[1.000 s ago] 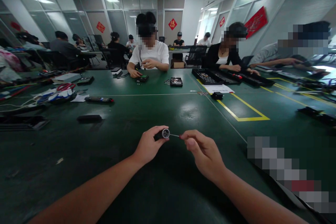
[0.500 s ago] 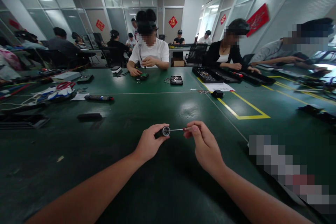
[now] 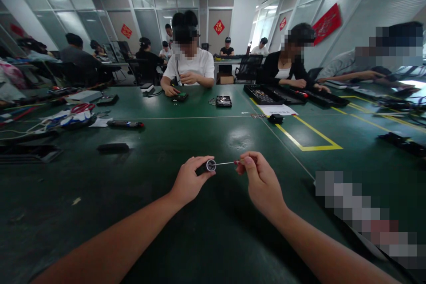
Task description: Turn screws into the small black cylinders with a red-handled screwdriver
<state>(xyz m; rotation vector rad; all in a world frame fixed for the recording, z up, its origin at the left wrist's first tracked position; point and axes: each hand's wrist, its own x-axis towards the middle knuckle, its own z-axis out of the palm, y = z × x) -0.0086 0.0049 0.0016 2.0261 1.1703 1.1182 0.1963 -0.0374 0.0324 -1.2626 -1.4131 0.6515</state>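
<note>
Fingers of the left hand (image 3: 188,182) are closed around a black tube (image 3: 211,166) above the table (image 3: 186,137); by the right hand (image 3: 262,179) a screwdriver (image 3: 226,163) is pinched, handle mostly covered, tip unclear at the tube's mouth.

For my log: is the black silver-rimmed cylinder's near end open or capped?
Open: the black cylinder shows a hollow mouth, and a thin metal tool crosses its rim.
</note>
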